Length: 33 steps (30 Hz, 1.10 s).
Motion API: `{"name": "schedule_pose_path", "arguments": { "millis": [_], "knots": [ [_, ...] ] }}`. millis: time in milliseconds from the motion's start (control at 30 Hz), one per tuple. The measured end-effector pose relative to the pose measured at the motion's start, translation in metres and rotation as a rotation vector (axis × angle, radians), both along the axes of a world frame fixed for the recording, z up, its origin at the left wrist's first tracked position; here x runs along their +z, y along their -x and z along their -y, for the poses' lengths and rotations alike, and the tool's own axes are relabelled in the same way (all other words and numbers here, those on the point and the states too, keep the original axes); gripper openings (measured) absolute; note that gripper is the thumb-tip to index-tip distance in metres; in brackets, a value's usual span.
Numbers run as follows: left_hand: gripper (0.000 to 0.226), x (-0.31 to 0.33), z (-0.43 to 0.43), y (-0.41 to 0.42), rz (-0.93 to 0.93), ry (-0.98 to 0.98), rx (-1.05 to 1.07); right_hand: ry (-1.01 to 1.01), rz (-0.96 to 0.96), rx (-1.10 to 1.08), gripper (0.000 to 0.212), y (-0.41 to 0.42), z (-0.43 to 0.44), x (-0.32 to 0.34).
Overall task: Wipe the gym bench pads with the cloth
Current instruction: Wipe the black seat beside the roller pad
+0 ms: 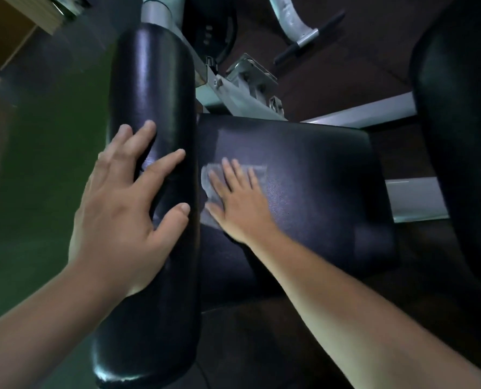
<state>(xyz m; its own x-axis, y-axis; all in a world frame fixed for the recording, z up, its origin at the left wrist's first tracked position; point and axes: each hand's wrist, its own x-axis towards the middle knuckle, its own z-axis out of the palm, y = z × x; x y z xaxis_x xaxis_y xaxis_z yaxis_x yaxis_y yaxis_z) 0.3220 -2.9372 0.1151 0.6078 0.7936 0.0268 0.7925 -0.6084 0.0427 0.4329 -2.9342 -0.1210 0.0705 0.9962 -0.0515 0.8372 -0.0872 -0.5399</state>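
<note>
A long black padded roller (pixel 152 80) runs up the left middle of the view. My left hand (pixel 121 203) rests on its side with fingers spread and nearly straight. To its right lies a flat black seat pad (pixel 317 169). A pale grey cloth (pixel 209 183) lies on the seat pad's left part, close to the roller. My right hand (pixel 239 197) presses flat on the cloth with straight fingers, covering most of it. Only the cloth's left and upper edges show.
A white metal frame (pixel 242 88) with brackets joins the pads at the top. A white frame bar (pixel 416 197) sticks out right of the seat. Another black pad (pixel 463 122) stands at the right edge. Dark floor lies below, green flooring (pixel 37 164) on the left.
</note>
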Motion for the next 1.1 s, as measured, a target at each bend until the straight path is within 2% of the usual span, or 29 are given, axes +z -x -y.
{"name": "schedule_pose_path", "arguments": {
  "millis": [67, 133, 267, 367, 433, 500, 600, 700, 767, 833, 967, 1100],
  "knots": [
    [0.066, -0.001, 0.000, -0.001, 0.009, -0.002, -0.003, -0.032, 0.034, 0.068, 0.070, -0.014, 0.051, -0.017],
    [0.066, -0.001, 0.000, -0.001, 0.017, -0.004, -0.008, -0.022, 0.048, 0.015, 0.071, -0.058, 0.075, -0.040],
    [0.066, -0.002, 0.000, -0.001, 0.019, -0.001, -0.001, 0.145, 0.070, -0.274, 0.077, -0.148, 0.032, -0.061],
    [0.065, -0.002, 0.000, 0.000, 0.026, -0.006, -0.007, 0.204, 0.042, -0.408, 0.076, -0.127, 0.015, -0.053],
    [0.065, -0.002, 0.000, 0.000, 0.023, -0.011, -0.014, 0.156, 0.044, -0.348, 0.077, -0.079, 0.048, -0.047],
    [0.066, -0.002, 0.000, 0.000, 0.020, -0.012, -0.019, 0.095, 0.022, -0.196, 0.076, -0.038, 0.108, -0.043],
    [0.066, -0.002, 0.000, -0.001, 0.025, -0.005, -0.023, 0.065, 0.017, -0.084, 0.077, -0.046, 0.169, -0.058],
    [0.066, -0.003, -0.002, 0.000, 0.028, -0.010, -0.027, 0.137, 0.069, -0.296, 0.084, -0.104, 0.143, -0.080],
    [0.066, -0.004, -0.002, 0.002, 0.028, -0.016, -0.035, 0.242, 0.031, -0.455, 0.094, -0.136, 0.103, -0.079],
    [0.065, -0.005, -0.002, 0.002, 0.025, -0.016, -0.036, 0.264, -0.004, -0.516, 0.103, -0.138, 0.078, -0.073],
    [0.066, -0.005, -0.002, 0.002, 0.030, -0.020, -0.023, 0.161, 0.049, -0.410, 0.086, -0.093, 0.093, -0.066],
    [0.067, -0.006, -0.003, 0.002, 0.035, -0.026, -0.034, 0.144, -0.095, -0.436, 0.065, -0.092, 0.092, -0.064]
  ]
}}
